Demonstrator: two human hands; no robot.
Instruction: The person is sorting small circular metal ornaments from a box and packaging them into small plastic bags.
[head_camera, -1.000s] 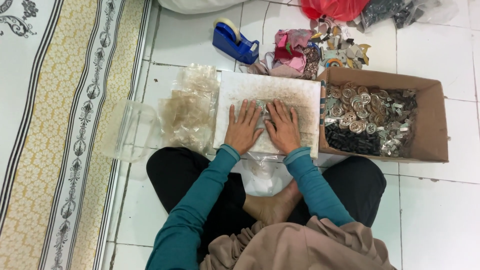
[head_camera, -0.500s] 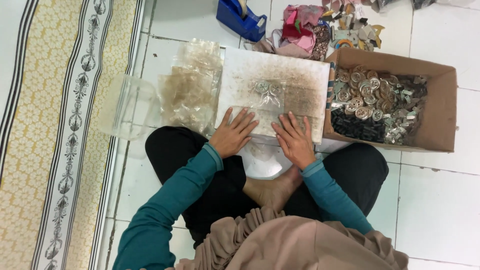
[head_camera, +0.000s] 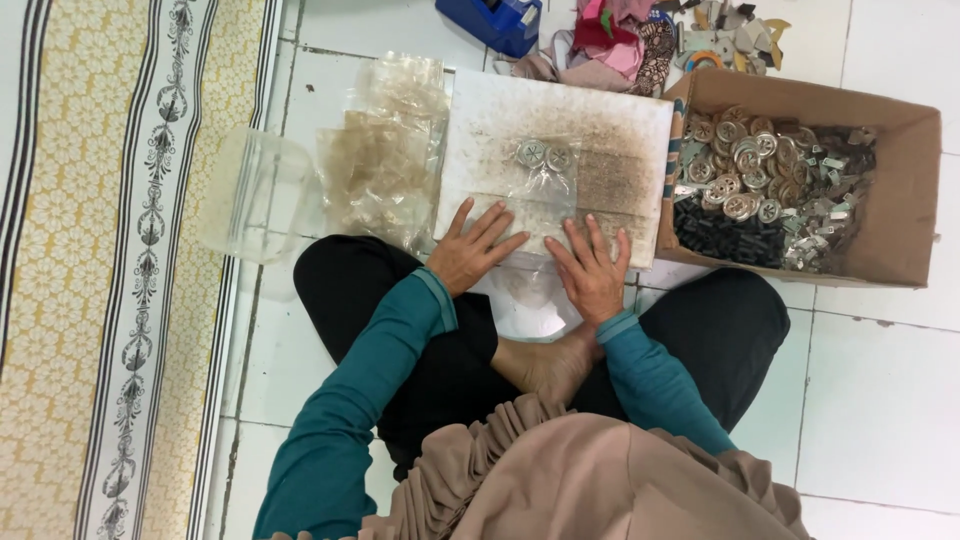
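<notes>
- my left hand (head_camera: 472, 252) lies flat, fingers spread, gripping nothing, pressing the near edge of a clear plastic bag (head_camera: 545, 190)
- right hand (head_camera: 590, 268) same deal, open and flat on that bag
- bag sits on the stained white board (head_camera: 620, 130), two silver discs (head_camera: 543, 155) inside
- cardboard box (head_camera: 905, 190) of metal bits just right of the board
</notes>
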